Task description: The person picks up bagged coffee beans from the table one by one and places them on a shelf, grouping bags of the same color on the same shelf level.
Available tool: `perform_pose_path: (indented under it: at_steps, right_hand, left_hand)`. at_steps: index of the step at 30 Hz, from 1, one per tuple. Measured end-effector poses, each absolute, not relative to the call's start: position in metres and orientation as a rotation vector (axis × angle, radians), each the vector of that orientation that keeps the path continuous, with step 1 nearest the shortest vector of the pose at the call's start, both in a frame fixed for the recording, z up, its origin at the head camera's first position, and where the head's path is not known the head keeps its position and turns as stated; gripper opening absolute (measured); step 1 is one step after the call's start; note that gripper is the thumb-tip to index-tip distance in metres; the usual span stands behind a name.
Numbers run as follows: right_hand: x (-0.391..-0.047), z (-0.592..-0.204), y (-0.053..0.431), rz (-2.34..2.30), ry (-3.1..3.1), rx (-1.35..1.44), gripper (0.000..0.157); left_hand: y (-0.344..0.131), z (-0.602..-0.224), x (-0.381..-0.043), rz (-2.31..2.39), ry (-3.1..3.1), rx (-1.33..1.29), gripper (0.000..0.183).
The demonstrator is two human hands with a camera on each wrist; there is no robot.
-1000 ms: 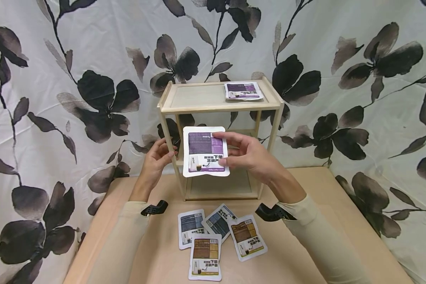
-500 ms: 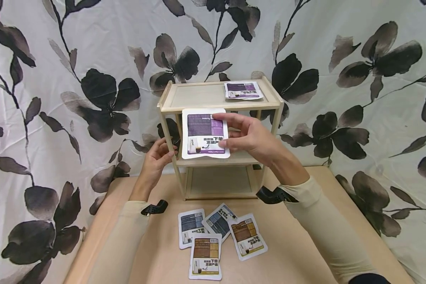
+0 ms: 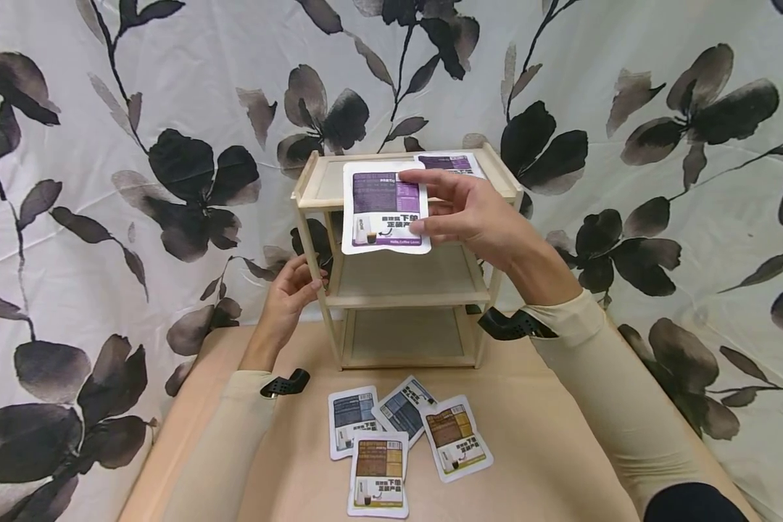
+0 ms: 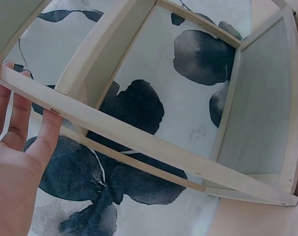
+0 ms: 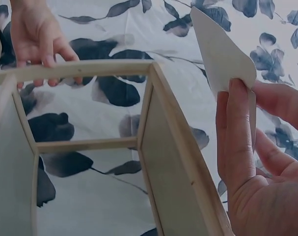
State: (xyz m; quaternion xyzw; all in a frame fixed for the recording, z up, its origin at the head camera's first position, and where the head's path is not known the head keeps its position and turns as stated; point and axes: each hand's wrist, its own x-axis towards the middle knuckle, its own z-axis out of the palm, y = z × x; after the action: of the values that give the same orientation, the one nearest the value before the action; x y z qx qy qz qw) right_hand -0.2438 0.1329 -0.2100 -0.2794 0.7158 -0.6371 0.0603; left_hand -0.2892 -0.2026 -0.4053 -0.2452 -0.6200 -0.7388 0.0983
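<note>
A three-tier light wooden shelf stands on the table. My left hand grips its left front post, fingers behind the wood in the left wrist view. My right hand pinches the right edge of a white and purple coffee sachet between thumb and fingers. In the head view, the sachet appears before the top tier's front edge; the right wrist view shows its plain white back. Another purple coffee sachet lies at the top tier's right, partly hidden by my right hand and the held sachet.
On the table before the shelf lie two blue sachets and two brown ones, some overlapping. A flower-printed cloth hangs behind the shelf.
My right hand has raised the purple coffee sachet from in front of the middle tier to the height of the top tier. The left hand has stayed on the post.
</note>
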Motion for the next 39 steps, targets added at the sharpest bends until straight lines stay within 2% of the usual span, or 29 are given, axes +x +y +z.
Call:
perform_pose_path:
  at_steps: [14, 24, 39]
  right_hand:
    - [-0.274, -0.189, 0.125, -1.951, 2.124, -0.819, 0.066]
    - [-0.287, -0.171, 0.121, -1.922, 2.128, -0.695, 0.070]
    - [-0.303, -0.153, 0.112, -1.797, 2.230, -0.643, 0.071]
  left_hand:
    - [-0.204, -0.406, -0.290, -2.185, -1.833, -0.736, 0.051]
    - [-0.206, -0.408, -0.293, -2.171, -1.837, -0.759, 0.050]
    - [-0.203, -0.401, -0.278, -2.177, -1.844, -0.726, 0.047]
